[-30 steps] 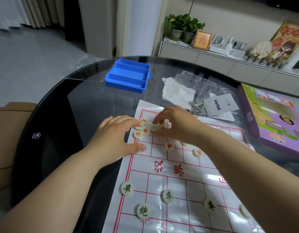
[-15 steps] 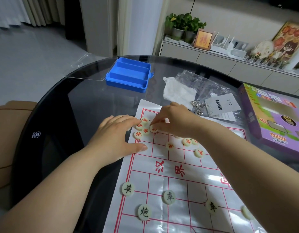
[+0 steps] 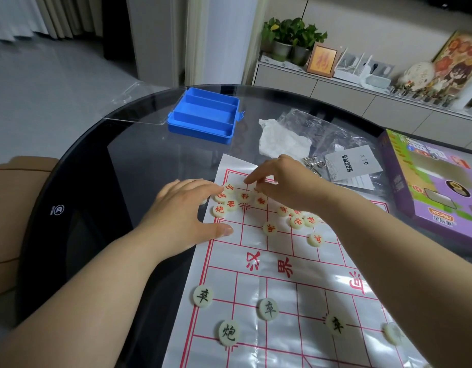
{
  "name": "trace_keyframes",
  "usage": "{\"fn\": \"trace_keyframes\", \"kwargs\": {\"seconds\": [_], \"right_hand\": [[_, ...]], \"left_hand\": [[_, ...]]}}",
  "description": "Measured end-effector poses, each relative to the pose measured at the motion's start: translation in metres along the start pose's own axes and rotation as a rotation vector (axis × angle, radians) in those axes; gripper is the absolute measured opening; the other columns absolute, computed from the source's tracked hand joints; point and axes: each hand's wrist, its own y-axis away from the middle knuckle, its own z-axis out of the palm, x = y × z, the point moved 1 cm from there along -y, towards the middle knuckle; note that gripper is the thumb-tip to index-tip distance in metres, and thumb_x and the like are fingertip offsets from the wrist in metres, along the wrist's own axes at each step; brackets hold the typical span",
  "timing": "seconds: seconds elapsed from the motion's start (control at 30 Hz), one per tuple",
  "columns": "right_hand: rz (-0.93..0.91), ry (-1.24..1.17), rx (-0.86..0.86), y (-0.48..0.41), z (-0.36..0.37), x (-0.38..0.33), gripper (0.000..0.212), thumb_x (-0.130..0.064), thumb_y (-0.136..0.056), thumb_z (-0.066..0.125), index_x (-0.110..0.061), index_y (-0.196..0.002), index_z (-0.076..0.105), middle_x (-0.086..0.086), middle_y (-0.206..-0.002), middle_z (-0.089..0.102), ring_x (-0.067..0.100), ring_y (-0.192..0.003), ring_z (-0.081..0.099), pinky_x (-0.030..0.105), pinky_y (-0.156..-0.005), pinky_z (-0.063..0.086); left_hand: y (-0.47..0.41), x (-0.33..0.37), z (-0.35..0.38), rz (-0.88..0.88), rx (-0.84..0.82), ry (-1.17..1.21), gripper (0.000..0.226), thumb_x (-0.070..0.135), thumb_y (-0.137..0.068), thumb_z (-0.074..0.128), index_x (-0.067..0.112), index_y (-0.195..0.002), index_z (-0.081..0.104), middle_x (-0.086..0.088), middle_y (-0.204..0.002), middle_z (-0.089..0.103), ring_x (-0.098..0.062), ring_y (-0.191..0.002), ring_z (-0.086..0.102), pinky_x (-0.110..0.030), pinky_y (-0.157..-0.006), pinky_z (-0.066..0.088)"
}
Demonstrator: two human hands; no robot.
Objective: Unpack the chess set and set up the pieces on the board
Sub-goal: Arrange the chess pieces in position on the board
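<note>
board: white sheet (image 3: 280, 341) with a red grid, flat on the dark glass table (image 3: 97, 197); near end runs out of frame.
red cluster: pale discs (image 3: 231, 205) with red characters, packed touching each other at the board's far-left corner.
loose red pieces: a second group (image 3: 296, 222) on the board's far half toward its middle, partly under the right wrist; two lie apart, just on the far side of the river text.
black pieces: five discs (image 3: 268, 309) with dark characters, spread well apart over the board's near half; the rightmost is too blurred to read.
left hand: (image 3: 181, 216) palm down on the board's left edge, far half. Fingers straight and released, gripping nothing. Fingertips touch the red cluster; thumb lies flat on the sheet.
right hand: (image 3: 282, 187) over the board's far-left corner, arm crossing from the board's right side. Fingers curled, tips down among the red cluster. Can't tell if thumb and forefinger pinch a piece.
blue box: (image 3: 204, 115) open, three compartments, beyond the board's far-left corner.
plastic bag: (image 3: 304, 123) beyond the board's far edge, holding crumpled white paper (image 3: 280, 140).
leaflet: (image 3: 353, 163) beyond the board's far-right corner.
purple carton: (image 3: 428, 187) off the board's right side.
</note>
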Motion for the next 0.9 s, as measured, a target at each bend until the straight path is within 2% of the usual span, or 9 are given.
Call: {"fn": "trace_keyframes", "kwargs": {"seconds": [0.1, 0.2, 0.4, 0.53, 0.6, 0.7, 0.8, 0.9], "right_hand": [[-0.002, -0.007, 0.007, 0.002, -0.004, 0.004, 0.030, -0.008, -0.090, 0.047, -0.021, -0.112, 0.063, -0.008, -0.097, 0.057, 0.012, -0.093, 0.040, 0.023, -0.078, 0.036], [0.025, 0.000, 0.008, 0.005, -0.008, 0.010, 0.029, -0.008, -0.090, 0.048, -0.021, -0.111, 0.063, -0.011, -0.094, 0.052, 0.010, -0.092, 0.039, 0.021, -0.075, 0.032], [0.093, 0.004, -0.001, 0.013, -0.013, 0.024, 0.028, -0.009, -0.088, 0.053, -0.020, -0.113, 0.062, -0.006, -0.104, 0.059, 0.009, -0.092, 0.042, 0.021, -0.078, 0.037], [0.125, -0.042, -0.008, 0.016, -0.012, 0.025, 0.029, -0.008, -0.089, 0.053, -0.019, -0.115, 0.061, -0.009, -0.101, 0.056, 0.009, -0.088, 0.050, 0.019, -0.076, 0.041], [0.124, -0.061, -0.023, 0.016, -0.011, 0.022, 0.030, -0.009, -0.089, 0.052, -0.019, -0.116, 0.060, -0.006, -0.105, 0.059, 0.010, -0.090, 0.053, 0.023, -0.081, 0.047], [0.107, -0.036, -0.046, 0.015, -0.007, 0.016, 0.030, -0.011, -0.090, 0.050, -0.020, -0.117, 0.059, -0.003, -0.111, 0.061, 0.011, -0.094, 0.054, 0.027, -0.087, 0.047], [0.107, -0.035, -0.062, 0.013, -0.005, 0.012, 0.029, -0.016, -0.091, 0.050, -0.019, -0.119, 0.058, -0.002, -0.114, 0.060, 0.014, -0.098, 0.055, 0.026, -0.084, 0.046], [0.122, -0.028, -0.035, 0.009, -0.001, 0.009, 0.028, -0.028, -0.090, 0.052, -0.018, -0.116, 0.059, -0.001, -0.111, 0.060, 0.012, -0.087, 0.051, 0.021, -0.070, 0.040]], "left_hand": [[0.000, 0.000, 0.000, -0.007, -0.002, 0.004, 0.070, 0.050, -0.076, 0.060, 0.034, -0.136, 0.030, 0.017, -0.145, 0.027, -0.005, -0.136, 0.016, -0.028, -0.113, 0.003], [0.000, 0.000, -0.001, -0.008, -0.006, 0.012, 0.069, 0.050, -0.075, 0.061, 0.034, -0.136, 0.031, 0.017, -0.144, 0.028, -0.005, -0.136, 0.017, -0.028, -0.113, 0.003], [0.001, -0.001, 0.000, -0.013, -0.017, 0.007, 0.071, 0.051, -0.075, 0.060, 0.034, -0.137, 0.029, 0.016, -0.146, 0.026, -0.005, -0.137, 0.015, -0.028, -0.113, 0.001], [0.000, 0.000, 0.000, -0.021, -0.016, 0.015, 0.073, 0.051, -0.075, 0.061, 0.035, -0.137, 0.027, 0.015, -0.146, 0.025, -0.006, -0.137, 0.014, -0.029, -0.113, 0.001], [0.000, 0.001, -0.001, -0.028, -0.012, 0.013, 0.075, 0.050, -0.074, 0.061, 0.035, -0.138, 0.025, 0.015, -0.146, 0.024, -0.007, -0.137, 0.014, -0.028, -0.113, 0.003], [0.001, 0.002, -0.001, -0.047, 0.000, 0.026, 0.078, 0.049, -0.073, 0.064, 0.036, -0.138, 0.023, 0.013, -0.146, 0.025, -0.010, -0.137, 0.016, -0.029, -0.113, 0.006], [0.001, 0.002, -0.002, -0.054, 0.002, 0.029, 0.079, 0.049, -0.073, 0.064, 0.036, -0.138, 0.022, 0.014, -0.146, 0.026, -0.011, -0.137, 0.016, -0.030, -0.113, 0.007], [0.001, 0.003, -0.002, -0.055, 0.005, 0.027, 0.079, 0.049, -0.073, 0.064, 0.036, -0.138, 0.022, 0.014, -0.146, 0.026, -0.011, -0.137, 0.016, -0.031, -0.113, 0.007]]}}
